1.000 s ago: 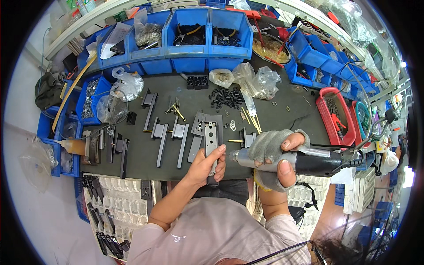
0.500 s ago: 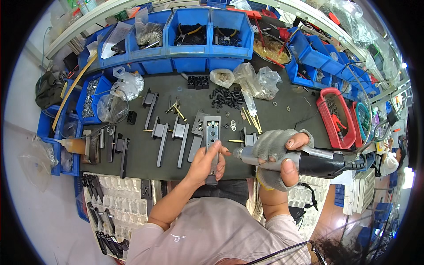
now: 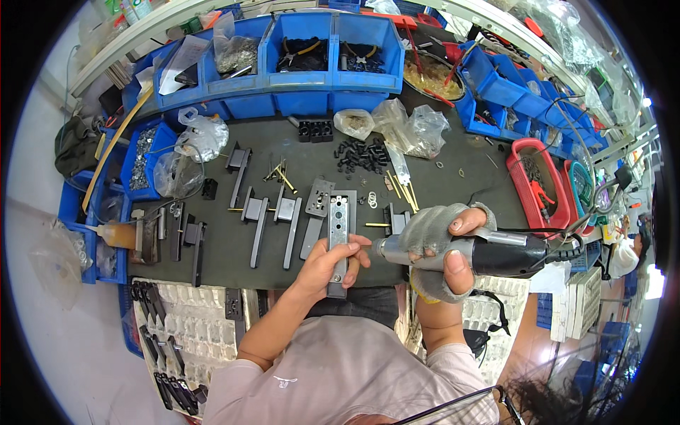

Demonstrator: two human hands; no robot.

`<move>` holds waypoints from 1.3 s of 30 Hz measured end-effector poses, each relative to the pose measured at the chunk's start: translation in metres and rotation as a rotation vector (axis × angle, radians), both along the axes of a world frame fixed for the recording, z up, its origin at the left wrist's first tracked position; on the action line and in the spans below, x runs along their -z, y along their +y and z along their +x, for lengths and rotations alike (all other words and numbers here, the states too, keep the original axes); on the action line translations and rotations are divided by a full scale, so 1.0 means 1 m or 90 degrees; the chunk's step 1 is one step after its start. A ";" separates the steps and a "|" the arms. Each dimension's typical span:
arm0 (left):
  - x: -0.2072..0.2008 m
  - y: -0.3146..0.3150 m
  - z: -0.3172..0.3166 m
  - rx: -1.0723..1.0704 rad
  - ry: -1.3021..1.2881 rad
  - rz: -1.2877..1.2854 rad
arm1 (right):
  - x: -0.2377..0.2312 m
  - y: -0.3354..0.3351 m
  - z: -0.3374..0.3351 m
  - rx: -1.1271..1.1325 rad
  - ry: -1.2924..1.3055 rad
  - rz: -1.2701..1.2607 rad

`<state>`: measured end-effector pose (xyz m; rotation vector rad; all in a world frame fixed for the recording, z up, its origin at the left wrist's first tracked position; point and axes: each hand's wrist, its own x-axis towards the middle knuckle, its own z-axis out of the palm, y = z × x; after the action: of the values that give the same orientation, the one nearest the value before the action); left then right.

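Note:
My left hand (image 3: 322, 268) grips a long grey metal door-lock plate (image 3: 340, 221) upright at the table's near edge. Its thumb lies across the plate's strip of holes, and the fingers wrap round the right side. In a grey fingerless glove, my right hand (image 3: 440, 237) is closed round an electric screwdriver (image 3: 506, 256). The tool lies level, its silver nose pointing left, close to my left fingertips. Just left of the held plate rests a similar grey plate (image 3: 320, 198). Behind the glove, a grey handle piece with a brass-coloured rod (image 3: 377, 224) is partly hidden.
Several grey handle pieces (image 3: 257, 241) lie to the left. A heap of black parts (image 3: 360, 156) sits behind the plate, near brass rods (image 3: 405, 193). Blue bins (image 3: 303, 81) line the back, and a red basket (image 3: 542, 225) stands at right. A cable trails from the screwdriver.
My left thumb has slid down the plate, leaving more of its holes in view. The plate has shifted slightly toward me. My right hand and the screwdriver have moved a little left.

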<state>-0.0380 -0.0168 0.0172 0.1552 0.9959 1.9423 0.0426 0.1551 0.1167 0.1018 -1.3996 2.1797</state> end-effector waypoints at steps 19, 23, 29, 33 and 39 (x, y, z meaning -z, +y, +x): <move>-0.016 0.009 0.007 -0.082 -0.153 -0.041 | -0.004 -0.007 0.012 -0.035 0.014 0.042; -0.015 0.009 0.007 -0.052 -0.149 -0.004 | -0.003 -0.008 0.012 -0.006 -0.034 0.043; -0.019 0.010 0.007 -0.029 -0.184 0.042 | 0.010 -0.005 0.012 0.007 -0.046 0.072; -0.018 0.010 0.007 -0.014 -0.199 0.082 | 0.011 -0.004 0.013 0.018 -0.055 0.085; -0.013 0.009 0.006 -0.002 -0.224 0.125 | 0.008 -0.005 0.011 0.001 -0.033 0.062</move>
<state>-0.0325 -0.0078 0.0298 -0.0764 0.5750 1.9818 0.0536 0.1497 0.1091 0.0803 -1.5337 2.1266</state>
